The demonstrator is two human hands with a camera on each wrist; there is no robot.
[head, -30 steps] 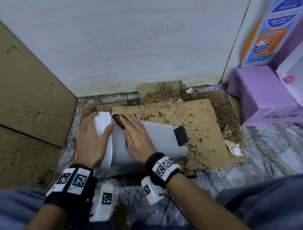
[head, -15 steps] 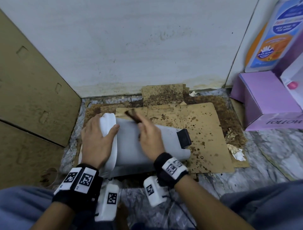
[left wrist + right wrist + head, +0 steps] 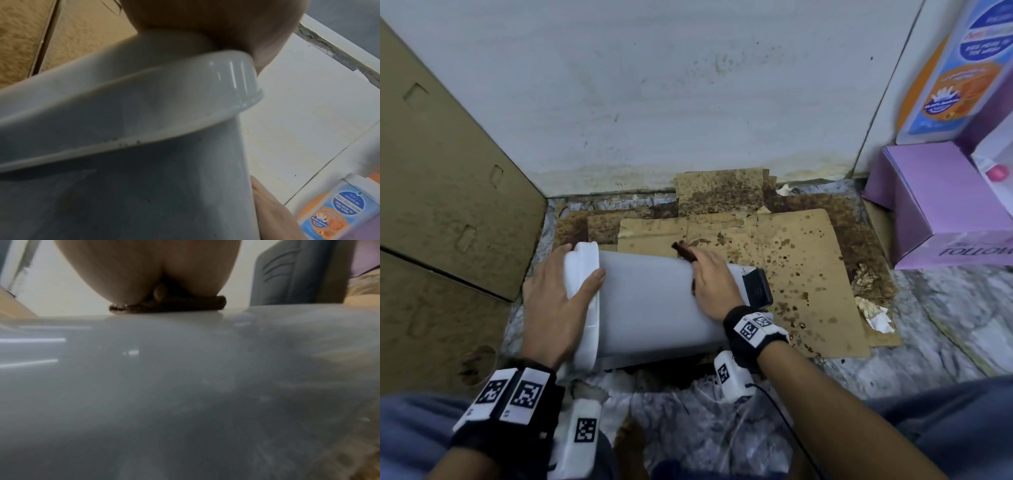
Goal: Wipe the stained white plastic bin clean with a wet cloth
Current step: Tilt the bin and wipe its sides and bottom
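- White plastic bin [image 3: 650,308] lies on its side on stained cardboard [image 3: 808,274] over the marble floor [image 3: 928,342], rim to the left, black pedal [image 3: 756,287] end to the right.
- Left hand [image 3: 554,301] grips the rim; thumb on the outer wall, fingers curled over the lip.
- Right hand [image 3: 712,284] presses a dark brown cloth [image 3: 685,251] flat onto the bin's upper wall near the base; fingers extended over it.
- Purple box [image 3: 941,212] well off to the right.
- Brown cardboard panels [image 3: 448,178] stand on the left.
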